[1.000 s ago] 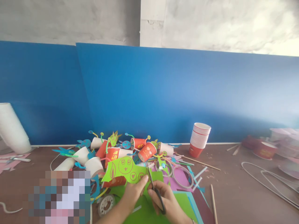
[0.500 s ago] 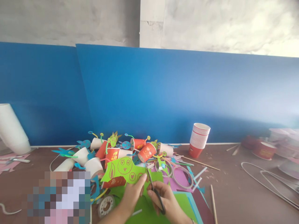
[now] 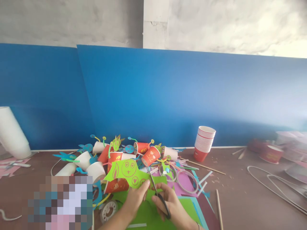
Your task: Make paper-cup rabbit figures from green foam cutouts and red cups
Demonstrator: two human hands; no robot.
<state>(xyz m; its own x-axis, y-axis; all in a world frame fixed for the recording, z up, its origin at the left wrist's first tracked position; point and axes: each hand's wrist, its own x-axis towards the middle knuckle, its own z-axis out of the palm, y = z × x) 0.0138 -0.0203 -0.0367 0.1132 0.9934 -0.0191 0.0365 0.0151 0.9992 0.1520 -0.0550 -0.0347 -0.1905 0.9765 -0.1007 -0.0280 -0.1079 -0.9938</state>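
A light green paper [image 3: 129, 171] with a face, hearts and a leaf shape drawn in red is pinched in my left hand [image 3: 137, 199], thumb on top. Black-handled scissors [image 3: 154, 187] are held in my right hand [image 3: 168, 199], their blades at the paper's right part beside my left thumb. Beneath both hands lie green sheets [image 3: 144, 214]. A white tape reel [image 3: 109, 211] is left of my left wrist. Behind the paper are red and white paper cups [image 3: 151, 156] with paper faces and straw feelers.
A cup stack [image 3: 204, 143] stands at the back right. Tape rolls [image 3: 187, 181], straws and purple paper lie right of my hands. A wooden stick [image 3: 219, 209] and a looped cable [image 3: 275, 183] are farther right. White cups [image 3: 14, 132] lean at far left.
The green paper has shifted slightly left and tilted in my left hand. The scissors have moved a little with it. A pale strip below my hands now lies lower and farther left.
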